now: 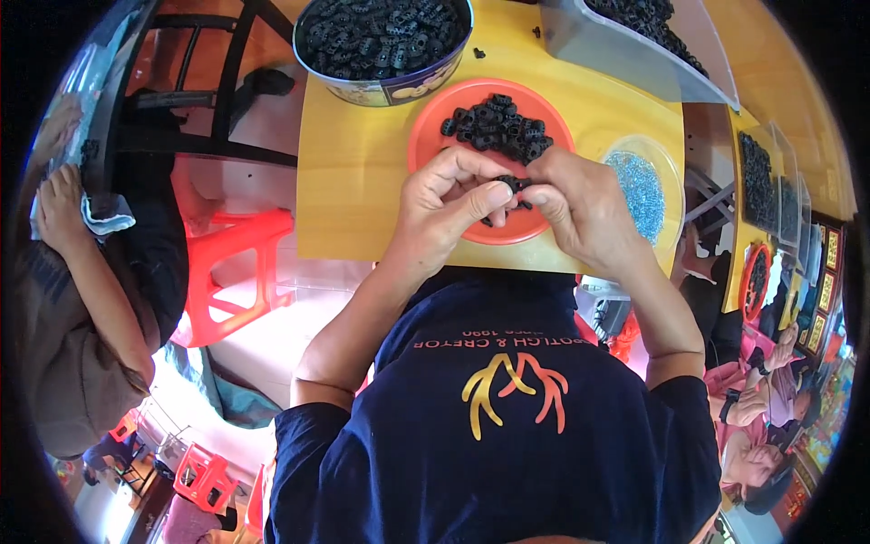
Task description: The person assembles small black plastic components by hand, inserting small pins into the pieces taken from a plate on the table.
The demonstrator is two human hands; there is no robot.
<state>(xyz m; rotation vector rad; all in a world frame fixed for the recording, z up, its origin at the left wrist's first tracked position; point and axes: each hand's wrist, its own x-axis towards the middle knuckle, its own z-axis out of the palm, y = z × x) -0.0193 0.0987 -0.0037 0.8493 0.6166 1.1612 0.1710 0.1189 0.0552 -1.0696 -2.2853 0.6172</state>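
Observation:
Over the near part of an orange-red plate [426,136], my two hands meet at a small black plastic part [513,184]. My left hand [450,201] pinches it between thumb and fingers. My right hand [584,204] closes on its other side, thumb toward the left hand; its fingertips partly hide the piece. A heap of black plastic parts [498,127] lies on the plate just beyond my fingers. A few more dark pieces show below my hands. To the right of my right hand stands a clear round tub of small blue, shiny pieces [637,190].
A tin [390,86] full of black parts stands at the table's far left. Opposite it is a translucent bin [652,63] with more. The yellow table [344,208] ends close to my body. A red stool [240,263] stands left; other people sit on both sides.

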